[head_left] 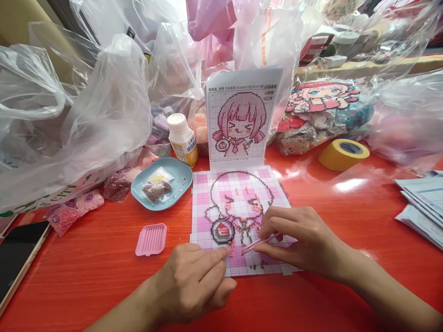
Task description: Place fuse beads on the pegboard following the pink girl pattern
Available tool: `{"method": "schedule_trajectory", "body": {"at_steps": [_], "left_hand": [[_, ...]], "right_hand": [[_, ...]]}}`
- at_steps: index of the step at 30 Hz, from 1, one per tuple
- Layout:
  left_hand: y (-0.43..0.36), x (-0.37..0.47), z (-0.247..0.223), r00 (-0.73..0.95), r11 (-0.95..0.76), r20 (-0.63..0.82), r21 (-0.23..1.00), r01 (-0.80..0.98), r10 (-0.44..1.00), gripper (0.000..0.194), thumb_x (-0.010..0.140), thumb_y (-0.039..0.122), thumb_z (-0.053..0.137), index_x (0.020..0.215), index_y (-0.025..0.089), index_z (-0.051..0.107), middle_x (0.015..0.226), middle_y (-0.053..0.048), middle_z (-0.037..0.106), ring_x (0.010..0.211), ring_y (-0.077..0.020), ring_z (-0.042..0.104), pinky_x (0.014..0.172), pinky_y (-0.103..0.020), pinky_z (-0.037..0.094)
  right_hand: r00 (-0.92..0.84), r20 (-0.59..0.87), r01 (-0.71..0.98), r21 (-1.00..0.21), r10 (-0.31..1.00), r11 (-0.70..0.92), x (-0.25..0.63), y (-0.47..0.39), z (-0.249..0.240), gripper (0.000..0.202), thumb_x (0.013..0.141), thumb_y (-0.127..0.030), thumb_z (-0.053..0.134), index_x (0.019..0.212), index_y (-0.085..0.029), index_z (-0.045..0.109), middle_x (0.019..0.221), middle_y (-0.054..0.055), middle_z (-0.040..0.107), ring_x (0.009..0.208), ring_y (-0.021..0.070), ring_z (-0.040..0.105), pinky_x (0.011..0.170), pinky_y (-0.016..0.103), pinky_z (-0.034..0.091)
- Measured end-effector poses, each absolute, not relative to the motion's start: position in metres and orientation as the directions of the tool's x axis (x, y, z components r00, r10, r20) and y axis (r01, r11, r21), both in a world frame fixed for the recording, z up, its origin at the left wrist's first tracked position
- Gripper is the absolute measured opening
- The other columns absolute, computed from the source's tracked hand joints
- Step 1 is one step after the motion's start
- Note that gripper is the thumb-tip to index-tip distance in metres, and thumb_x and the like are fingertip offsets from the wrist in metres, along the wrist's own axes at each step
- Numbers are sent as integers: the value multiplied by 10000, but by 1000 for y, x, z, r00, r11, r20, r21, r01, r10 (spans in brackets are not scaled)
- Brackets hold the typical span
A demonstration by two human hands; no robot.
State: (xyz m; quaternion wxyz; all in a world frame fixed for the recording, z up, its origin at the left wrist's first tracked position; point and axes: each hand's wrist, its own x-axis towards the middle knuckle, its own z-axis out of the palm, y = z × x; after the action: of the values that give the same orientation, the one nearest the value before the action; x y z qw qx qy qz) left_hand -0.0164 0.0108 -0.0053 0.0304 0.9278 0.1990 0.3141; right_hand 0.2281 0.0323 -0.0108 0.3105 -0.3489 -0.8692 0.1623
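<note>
My right hand [302,237] pinches a pair of pink tweezers [258,243], whose tips point down at the lower middle of a pink and white pegboard [202,186]. My left hand [197,276] rests at the board's lower left edge. Its index finger is stretched out onto the board, the other fingers are loosely curled, and it holds nothing. Small beads on the board outline a figure's head, with a round cake motif [223,231] filled in. A few loose dark beads [258,266] lie near the board's bottom edge.
A printed pattern sheet [238,124] stands behind the board. To the left are a blue plate [182,186] with bead bags, a pink ridged tray [151,240], a white-capped bottle [182,138] and a phone [20,258]. Yellow tape [334,157] and papers [424,207] lie right.
</note>
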Motion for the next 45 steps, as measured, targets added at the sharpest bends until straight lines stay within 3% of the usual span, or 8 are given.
{"method": "schedule_trajectory", "body": {"at_steps": [12, 40, 45], "left_hand": [[11, -16, -6, 711, -917, 588, 163, 363, 386, 348, 943, 159, 365, 701, 100, 608, 729, -117, 741, 468, -139, 604, 345, -276, 349], [9, -17, -7, 717, -916, 577, 168, 364, 391, 322, 945, 159, 369, 733, 97, 604, 742, -118, 740, 531, -155, 657, 372, -271, 396], [9, -17, -6, 714, -915, 579, 171, 365, 393, 344, 946, 153, 357, 712, 99, 604, 725, -116, 738, 478, -140, 616, 352, -279, 355]], "right_hand": [[-535, 458, 501, -504, 710, 703, 223, 31, -14, 134, 828, -269, 662, 750, -181, 597, 676, -3, 605, 563, 87, 547, 507, 206, 415], [-416, 536, 509, -532, 734, 677, 212, 29, -13, 140, 820, -246, 671, 726, -168, 603, 654, 8, 623, 524, 89, 544, 455, 207, 416], [-408, 561, 523, -503, 720, 688, 208, 28, -13, 149, 815, -232, 677, 713, -165, 592, 641, 11, 614, 527, 94, 540, 454, 208, 415]]}}
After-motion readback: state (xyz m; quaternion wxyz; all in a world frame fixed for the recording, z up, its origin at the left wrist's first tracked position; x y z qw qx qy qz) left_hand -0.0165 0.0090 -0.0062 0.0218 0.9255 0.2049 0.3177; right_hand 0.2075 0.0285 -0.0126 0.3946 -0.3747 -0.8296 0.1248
